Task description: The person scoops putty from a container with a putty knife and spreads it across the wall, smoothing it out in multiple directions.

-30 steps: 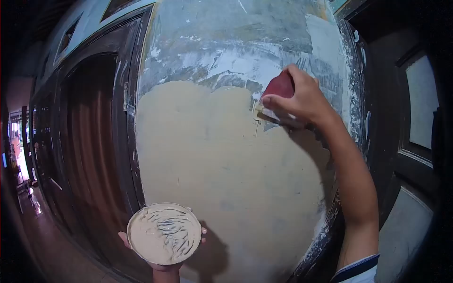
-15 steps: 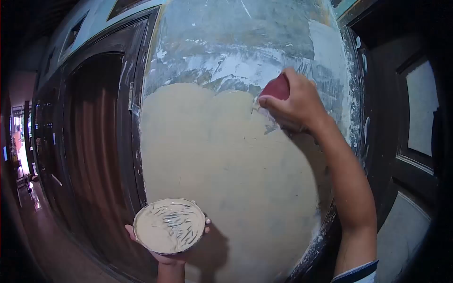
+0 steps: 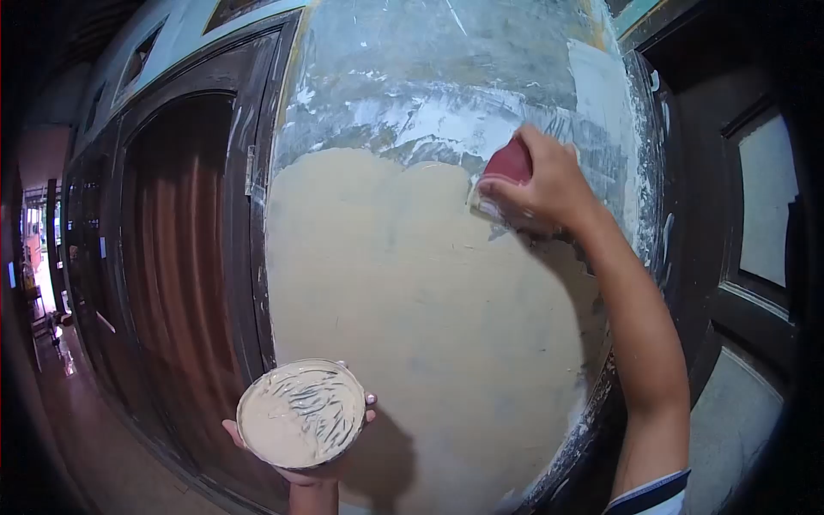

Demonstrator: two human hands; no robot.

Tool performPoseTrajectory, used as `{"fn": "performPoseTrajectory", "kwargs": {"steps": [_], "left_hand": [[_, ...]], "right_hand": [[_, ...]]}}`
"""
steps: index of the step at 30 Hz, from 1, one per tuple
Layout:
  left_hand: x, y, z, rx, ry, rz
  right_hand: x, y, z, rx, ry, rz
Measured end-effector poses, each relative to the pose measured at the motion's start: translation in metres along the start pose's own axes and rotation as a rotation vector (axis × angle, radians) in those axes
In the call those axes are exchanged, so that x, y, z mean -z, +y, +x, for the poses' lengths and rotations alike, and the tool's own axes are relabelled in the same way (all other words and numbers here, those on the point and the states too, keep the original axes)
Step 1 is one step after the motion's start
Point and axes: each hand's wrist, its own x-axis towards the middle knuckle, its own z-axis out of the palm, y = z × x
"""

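Note:
My right hand [image 3: 549,184] is closed around a red putty scraper [image 3: 510,162], its lower edge against the wall at the upper border of the cream putty [image 3: 412,275]. Some putty shows along that edge. Down at the lower left, my left hand [image 3: 307,477] holds a round, shallow bowl [image 3: 243,433] from below, its fingertips curling round the right side. Cream putty with ridged streaks lies in the bowl. Above the coated area, the wall [image 3: 429,60] is bare blue-grey with white patches.
On the left stands a dark wooden door frame [image 3: 249,223] with a reddish-brown curtain [image 3: 184,266] inside it. A dark door with pale panels [image 3: 766,206] is at the right. Far left, a passage runs toward a bright opening [image 3: 39,249].
My right hand and the scraper have shifted slightly right and down along the wall. The bowl has moved slightly left in view, while the wall and doors have shifted a little right.

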Motion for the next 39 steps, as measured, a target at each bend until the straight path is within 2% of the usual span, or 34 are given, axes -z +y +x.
{"fn": "performPoseTrajectory", "kwargs": {"steps": [3, 5, 7, 9, 11, 12, 13, 15, 17, 18, 19, 21, 24, 25, 27, 28, 29, 31, 33, 35, 37, 39], "left_hand": [[0.001, 0.005, -0.001, -0.046, -0.03, 0.057], [0.002, 0.008, -0.001, -0.032, -0.021, 0.051], [0.006, 0.009, -0.001, -0.009, -0.054, 0.023], [0.016, 0.01, -0.002, -0.044, -0.116, 0.051], [0.021, 0.014, -0.004, -0.052, -0.112, 0.089], [0.02, 0.017, -0.005, -0.05, -0.082, 0.065], [0.02, 0.018, -0.005, -0.051, -0.053, 0.041], [0.019, 0.017, -0.002, -0.053, -0.069, 0.058], [0.021, 0.015, -0.001, -0.07, -0.053, 0.144], [0.017, 0.011, 0.001, -0.068, -0.043, 0.107], [0.013, 0.01, -0.001, -0.07, -0.042, 0.109], [0.012, 0.009, -0.004, -0.094, 0.015, 0.077], [0.028, 0.013, -0.001, -0.118, -0.009, 0.081], [0.027, 0.014, -0.001, -0.127, 0.005, 0.1], [0.016, 0.011, -0.002, -0.124, 0.056, 0.099], [0.013, 0.01, -0.001, -0.116, 0.03, 0.109], [0.011, 0.009, -0.001, -0.11, 0.001, 0.118], [0.011, 0.009, -0.002, -0.097, 0.022, 0.112], [0.015, 0.009, -0.004, -0.112, 0.002, 0.1], [0.021, 0.01, -0.004, -0.104, -0.01, 0.1], [0.015, 0.01, -0.003, -0.069, 0.033, 0.031], [0.016, 0.008, -0.003, -0.062, 0.033, 0.013]], "right_hand": [[-0.013, -0.016, -0.021, 0.217, -0.146, -0.075], [-0.012, -0.012, -0.006, 0.237, -0.127, -0.118], [-0.007, -0.001, 0.016, -0.021, 0.147, -0.048], [-0.001, 0.002, 0.016, -0.089, 0.193, -0.089], [-0.002, 0.002, 0.0, 0.073, 0.002, 0.03], [-0.006, -0.005, -0.013, 0.166, -0.037, -0.031], [-0.024, -0.002, -0.023, 0.326, 0.09, -0.048], [-0.017, -0.008, -0.018, 0.231, 0.028, -0.099], [-0.008, -0.001, 0.008, -0.064, 0.157, -0.093], [0.007, -0.007, 0.015, -0.241, 0.139, -0.057], [0.002, 0.008, 0.019, -0.213, 0.216, -0.079], [0.004, 0.003, 0.008, -0.099, 0.09, -0.024], [-0.012, -0.015, -0.023, 0.236, -0.049, -0.024], [-0.014, -0.019, -0.02, 0.237, -0.051, -0.019], [-0.014, -0.024, -0.011, 0.118, 0.002, -0.138], [-0.012, -0.017, 0.002, 0.006, 0.151, -0.138], [-0.003, -0.011, 0.014, -0.193, 0.149, -0.122], [0.002, -0.004, 0.017, -0.224, 0.225, -0.095], [0.003, -0.015, 0.0, -0.149, 0.059, -0.02], [-0.018, -0.019, -0.021, 0.134, 0.02, -0.02], [-0.027, -0.026, -0.023, 0.197, 0.065, -0.123], [-0.017, -0.017, 0.004, -0.105, 0.15, -0.141]]}}
